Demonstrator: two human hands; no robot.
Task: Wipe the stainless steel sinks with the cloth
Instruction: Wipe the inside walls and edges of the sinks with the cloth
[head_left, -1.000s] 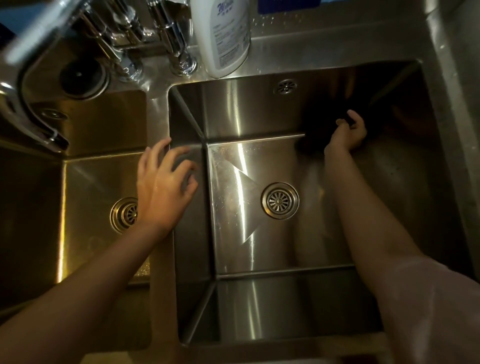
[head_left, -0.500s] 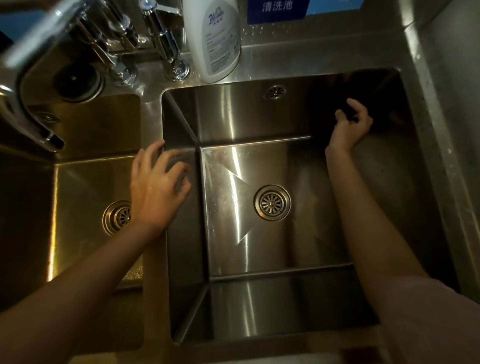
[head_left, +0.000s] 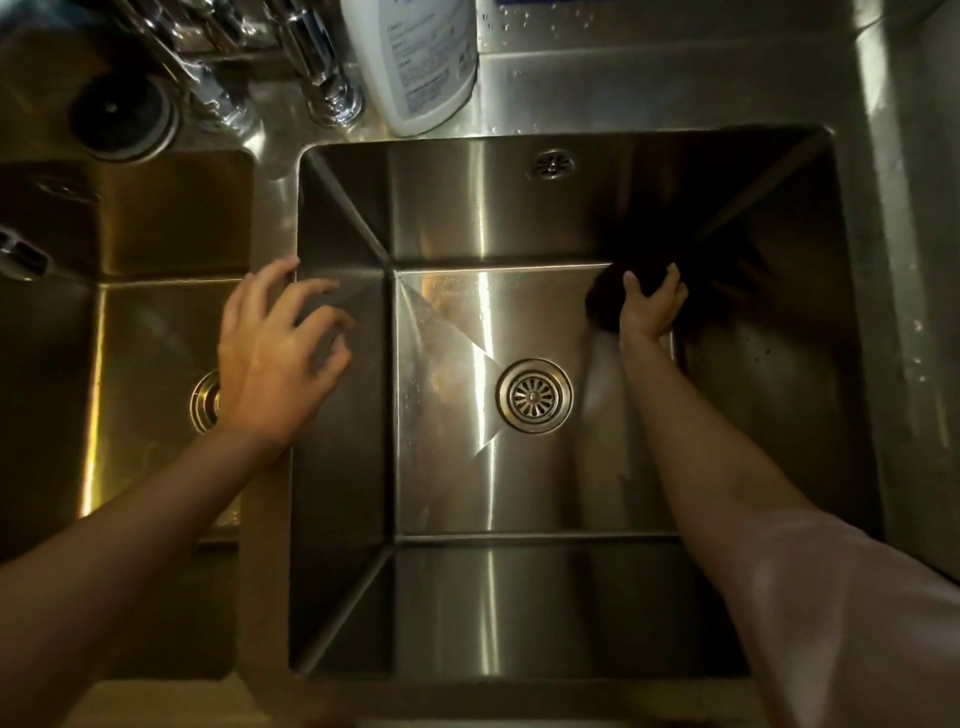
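Observation:
Two stainless steel sinks lie below me: the right sink (head_left: 457, 218) fills the middle, the left sink (head_left: 140, 332) sits beside it. My right hand (head_left: 649, 306) reaches deep into the right sink and grips a dark cloth (head_left: 605, 304), pressed where the floor meets the back wall, near the far right corner. The cloth blends into shadow, so its outline is unclear. My left hand (head_left: 275, 358) hovers over the divider between the sinks, fingers spread and curled, holding nothing.
A round drain (head_left: 534, 396) sits in the right sink's floor and an overflow grille (head_left: 551, 164) on its back wall. A white bottle (head_left: 415, 62) and chrome taps (head_left: 311, 67) stand on the back ledge. The left sink has its own drain (head_left: 205, 402).
My right hand with the cloth has moved from high on the back wall down to the floor edge, slightly leftward. My left hand stays over the divider.

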